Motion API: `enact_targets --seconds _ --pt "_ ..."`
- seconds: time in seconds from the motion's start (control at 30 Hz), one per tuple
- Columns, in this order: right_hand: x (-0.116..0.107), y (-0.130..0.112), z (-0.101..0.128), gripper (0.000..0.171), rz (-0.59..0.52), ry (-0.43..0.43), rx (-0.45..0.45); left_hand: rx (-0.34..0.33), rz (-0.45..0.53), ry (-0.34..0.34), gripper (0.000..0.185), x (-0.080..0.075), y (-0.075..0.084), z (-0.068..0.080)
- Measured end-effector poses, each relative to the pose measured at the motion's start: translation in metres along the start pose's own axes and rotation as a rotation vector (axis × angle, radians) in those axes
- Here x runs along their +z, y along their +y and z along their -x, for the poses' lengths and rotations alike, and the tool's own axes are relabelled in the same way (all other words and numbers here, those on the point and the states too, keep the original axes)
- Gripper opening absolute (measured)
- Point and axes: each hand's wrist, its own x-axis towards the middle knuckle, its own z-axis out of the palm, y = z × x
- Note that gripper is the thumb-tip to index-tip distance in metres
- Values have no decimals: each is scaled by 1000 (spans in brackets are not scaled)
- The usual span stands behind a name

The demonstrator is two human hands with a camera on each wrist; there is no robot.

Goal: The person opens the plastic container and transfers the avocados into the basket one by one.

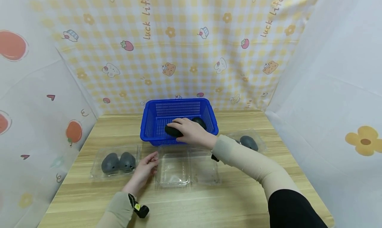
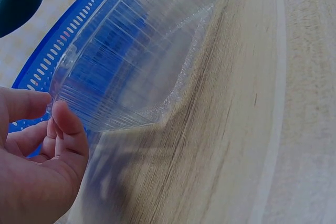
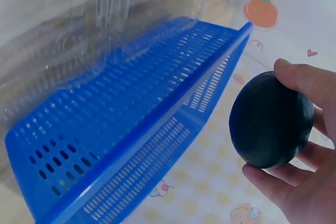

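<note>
My right hand grips a dark oval avocado over the front of the blue basket. The right wrist view shows the avocado held between thumb and fingers beside the basket wall. A second dark avocado lies in the basket behind the hand. My left hand rests on the table with relaxed fingers touching the left edge of an open clear clamshell box. In the left wrist view the fingers sit against that box.
A clear box at the left holds two avocados. Another clear box with one avocado sits at the right, partly behind my forearm. Patterned cloth walls close in the wooden table on three sides.
</note>
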Motion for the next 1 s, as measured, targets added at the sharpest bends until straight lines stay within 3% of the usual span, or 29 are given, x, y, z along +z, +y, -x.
enact_targets --seconds 0.53,1.0 --pt "-11 24 -7 66 -36 26 116 -11 -8 5 49 1 1 -2" --pt "-6 48 -11 65 -71 14 176 -27 -12 11 49 0 0 -2"
